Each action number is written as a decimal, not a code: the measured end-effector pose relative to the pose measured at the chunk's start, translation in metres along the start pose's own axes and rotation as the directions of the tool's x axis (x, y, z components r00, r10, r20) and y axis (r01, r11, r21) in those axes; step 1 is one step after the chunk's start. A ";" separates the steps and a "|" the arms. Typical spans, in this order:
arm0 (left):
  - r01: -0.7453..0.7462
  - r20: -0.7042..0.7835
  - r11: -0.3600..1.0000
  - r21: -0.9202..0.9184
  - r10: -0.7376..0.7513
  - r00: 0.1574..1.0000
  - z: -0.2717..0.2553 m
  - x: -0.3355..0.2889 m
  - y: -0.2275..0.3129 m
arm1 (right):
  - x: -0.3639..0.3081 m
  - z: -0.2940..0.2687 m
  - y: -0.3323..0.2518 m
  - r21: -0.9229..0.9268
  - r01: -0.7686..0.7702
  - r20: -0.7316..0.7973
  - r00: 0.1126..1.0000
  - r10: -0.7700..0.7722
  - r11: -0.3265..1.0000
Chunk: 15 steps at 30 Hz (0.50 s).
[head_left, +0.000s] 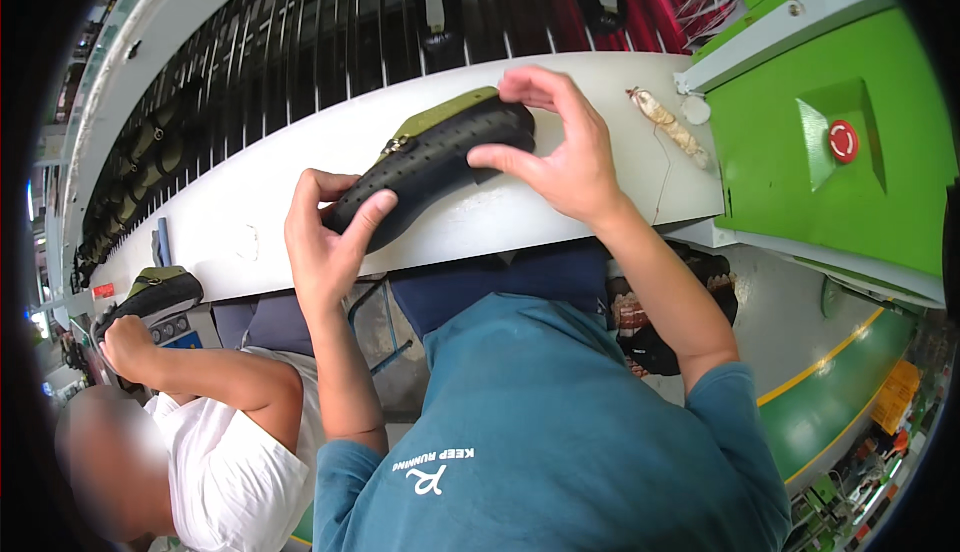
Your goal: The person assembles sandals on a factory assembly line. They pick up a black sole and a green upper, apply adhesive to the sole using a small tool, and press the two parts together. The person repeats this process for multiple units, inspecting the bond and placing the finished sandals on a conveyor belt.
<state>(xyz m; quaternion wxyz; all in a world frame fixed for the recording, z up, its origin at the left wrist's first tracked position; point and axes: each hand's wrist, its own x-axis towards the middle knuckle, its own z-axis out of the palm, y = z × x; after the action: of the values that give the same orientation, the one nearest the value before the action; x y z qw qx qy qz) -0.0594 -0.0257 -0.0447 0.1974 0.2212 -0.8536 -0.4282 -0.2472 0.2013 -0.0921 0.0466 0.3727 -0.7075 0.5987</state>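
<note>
Left hand (325, 242) and right hand (565, 147) grip the black shoe (435, 157) at opposite ends over the white worktop (560, 207), beside a green machine (840, 162).

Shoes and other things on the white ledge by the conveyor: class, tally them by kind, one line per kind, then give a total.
Black-soled shoes with olive uppers: 2, one held between the left hand and right hand, one at a co-worker's hand
Pale wrapped bundle with string: 1
Small white disc: 1
Total: 4
</note>
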 end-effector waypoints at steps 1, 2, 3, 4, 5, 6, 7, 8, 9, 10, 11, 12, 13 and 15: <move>-0.012 -0.004 0.999 -0.037 0.012 1.000 -0.004 0.006 -0.014 | 0.006 0.002 -0.014 0.042 -0.113 -0.036 0.993 0.114 0.993; -0.025 -0.007 0.997 -0.074 0.024 1.000 -0.005 0.011 -0.025 | 0.009 0.005 -0.021 0.039 -0.192 -0.064 0.979 0.194 0.981; 0.078 -0.007 0.980 -0.183 -0.081 0.997 -0.003 0.013 -0.025 | 0.013 0.005 -0.027 -0.002 -0.213 0.028 0.977 0.213 0.977; 0.138 0.000 0.947 -0.289 -0.144 0.990 0.001 0.014 -0.032 | 0.017 0.006 -0.034 -0.043 -0.236 0.122 0.963 0.240 0.971; 0.201 0.034 0.922 -0.330 -0.202 0.979 0.008 0.010 -0.043 | 0.020 0.009 -0.045 -0.070 -0.279 0.217 0.933 0.287 0.958; 0.263 0.068 0.889 -0.374 -0.256 0.964 0.014 0.005 -0.050 | 0.022 0.011 -0.058 -0.174 -0.262 0.288 0.908 0.304 0.949; 0.400 0.227 0.790 -0.464 -0.331 0.916 0.019 -0.005 -0.028 | 0.025 0.013 -0.069 -0.300 -0.221 0.346 0.881 0.322 0.928; 0.536 0.391 0.665 -0.520 -0.374 0.841 0.026 -0.018 -0.004 | 0.026 0.015 -0.076 -0.418 -0.171 0.397 0.849 0.349 0.892; 0.469 0.439 0.739 -0.484 -0.258 0.860 0.035 -0.036 -0.011 | 0.027 0.018 -0.071 -0.480 -0.038 0.436 0.857 0.276 0.877; 0.395 0.496 0.800 -0.451 -0.144 0.857 0.044 -0.049 -0.011 | 0.029 0.020 -0.058 -0.533 0.090 0.477 0.853 0.210 0.841; 0.246 0.428 0.874 -0.420 -0.048 0.903 0.046 -0.061 -0.007 | 0.033 0.021 -0.044 -0.572 0.219 0.523 0.840 0.145 0.790; 0.006 0.275 0.924 -0.382 0.108 0.955 0.039 -0.065 0.007 | 0.036 0.016 -0.031 -0.427 0.279 0.541 0.841 -0.004 0.860; -0.278 0.018 0.898 -0.340 0.302 0.953 0.038 -0.066 0.003 | 0.037 0.012 -0.035 -0.393 0.297 0.585 0.811 -0.012 0.870; -0.590 -0.248 0.797 -0.130 0.549 0.798 0.025 -0.052 0.002 | 0.035 0.007 -0.041 -0.355 0.337 0.607 0.792 -0.059 0.872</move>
<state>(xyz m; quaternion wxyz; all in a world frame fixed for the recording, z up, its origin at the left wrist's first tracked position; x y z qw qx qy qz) -0.0297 0.0202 -0.0643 0.4227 -0.0266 -0.8087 -0.4082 -0.2460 0.1786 -0.0421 -0.0220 0.5898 -0.7610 0.2695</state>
